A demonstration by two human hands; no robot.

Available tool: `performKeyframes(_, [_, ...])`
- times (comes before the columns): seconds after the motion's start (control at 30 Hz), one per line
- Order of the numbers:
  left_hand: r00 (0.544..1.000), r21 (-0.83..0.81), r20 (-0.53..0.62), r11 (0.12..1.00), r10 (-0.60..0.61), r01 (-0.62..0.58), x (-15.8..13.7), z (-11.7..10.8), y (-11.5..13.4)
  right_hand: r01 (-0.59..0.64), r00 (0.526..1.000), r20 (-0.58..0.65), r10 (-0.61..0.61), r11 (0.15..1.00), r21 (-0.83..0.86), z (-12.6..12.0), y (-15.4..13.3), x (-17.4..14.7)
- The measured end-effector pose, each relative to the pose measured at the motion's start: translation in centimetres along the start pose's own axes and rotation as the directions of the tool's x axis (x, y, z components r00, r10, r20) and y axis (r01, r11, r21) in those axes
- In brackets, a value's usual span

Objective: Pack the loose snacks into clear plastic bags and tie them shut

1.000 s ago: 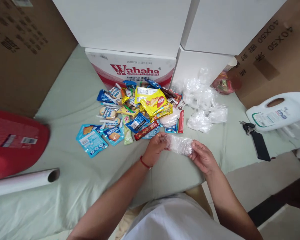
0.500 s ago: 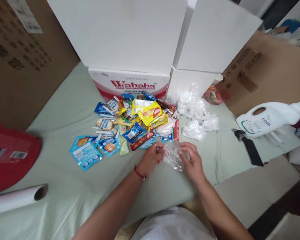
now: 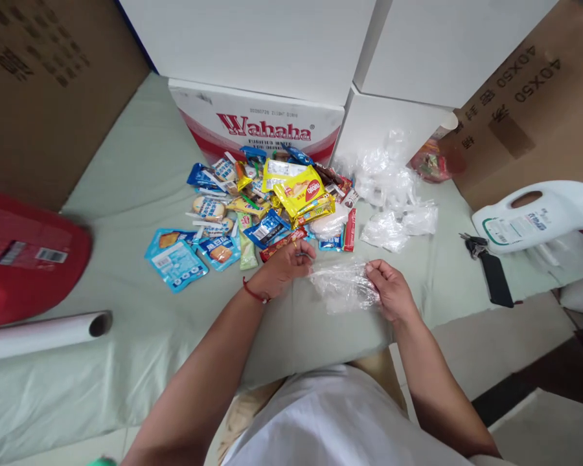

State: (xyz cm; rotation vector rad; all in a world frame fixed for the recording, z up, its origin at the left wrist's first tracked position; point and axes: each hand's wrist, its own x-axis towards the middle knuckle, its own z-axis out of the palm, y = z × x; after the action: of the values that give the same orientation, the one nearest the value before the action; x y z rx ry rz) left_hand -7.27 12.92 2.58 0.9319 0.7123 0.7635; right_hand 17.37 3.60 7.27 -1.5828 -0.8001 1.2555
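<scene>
A clear plastic bag [image 3: 344, 286] stretches between my two hands, just above the pale green cloth. My right hand [image 3: 392, 289] pinches its right edge between thumb and fingers. The left edge is at the fingertips of my left hand [image 3: 285, 266], whose fingers are curled around it. Right behind my left hand lies a heap of wrapped snacks, with a yellow snack packet [image 3: 298, 189] on top, a red snack bar [image 3: 282, 244] and light-blue snack packets [image 3: 177, 264] at its front and left. More crumpled clear bags [image 3: 386, 226] lie beyond my right hand.
White boxes, one a Wahaha carton [image 3: 257, 123], stand behind the heap. On the right are a white jug [image 3: 534, 217] and keys with a black holder [image 3: 494, 275]. A red container [image 3: 29, 259] and a white roll [image 3: 43, 334] sit on the left.
My hands have moved apart, my right hand to the right, and the clear bag is spread wider between them. The camera view has tilted downward.
</scene>
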Motion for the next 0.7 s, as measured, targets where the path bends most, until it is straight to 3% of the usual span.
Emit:
performKeyframes(0.1, [0.988, -0.018, -0.142, 0.998, 0.057, -0.06, 0.1, 0.5, 0.3, 0.023, 0.995, -0.094, -0.02, 0.999, 0.038, 0.2, 0.2, 0.0])
performKeyframes(0.17, [0.938, 0.018, -0.307, 0.987, 0.16, -0.162, -0.3, 1.4, 0.6, 0.053, 0.984, -0.17, -0.044, 0.997, 0.05, 0.3, 0.3, 0.0])
performKeyframes(0.23, [0.881, 0.129, -0.39, 0.963, 0.268, -0.236, -1.2, 2.9, 0.9, 0.081, 0.975, -0.21, -0.069, 0.995, 0.051, 0.4, 0.4, 0.0])
performKeyframes(0.27, [0.874, 0.21, -0.377, 0.947, 0.307, -0.242, -1.8, 3.9, 0.9, 0.092, 0.973, -0.215, -0.08, 0.995, 0.048, 0.5, 0.5, -0.1])
performKeyframes(0.33, [0.902, 0.41, -0.274, 0.889, 0.335, -0.205, -2.8, 6.3, 0.7, 0.11, 0.974, -0.203, -0.099, 0.993, 0.043, 0.9, 0.6, -0.3])
performKeyframes(0.4, [0.907, 0.614, -0.212, 0.772, 0.364, -0.166, -3.5, 8.7, 0.0, 0.118, 0.978, -0.176, -0.108, 0.992, 0.05, 1.3, 0.6, -0.5])
performKeyframes(0.5, [0.925, 0.752, -0.162, 0.65, 0.343, -0.109, -3.4, 10.4, -1.2, 0.097, 0.993, -0.077, -0.09, 0.991, 0.096, 1.7, 0.6, -0.7])
performKeyframes(0.6, [0.905, 0.711, -0.257, 0.7, 0.34, -0.061, -3.0, 9.4, -1.6, 0.079, 0.997, 0.009, -0.081, 0.99, 0.115, 1.3, 0.5, -0.9])
performKeyframes(0.7, [0.83, 0.609, -0.429, 0.793, 0.356, -0.026, -3.0, 7.6, -1.6, 0.029, 0.999, 0.024, -0.032, 0.994, 0.108, 0.4, 0.6, -0.9])
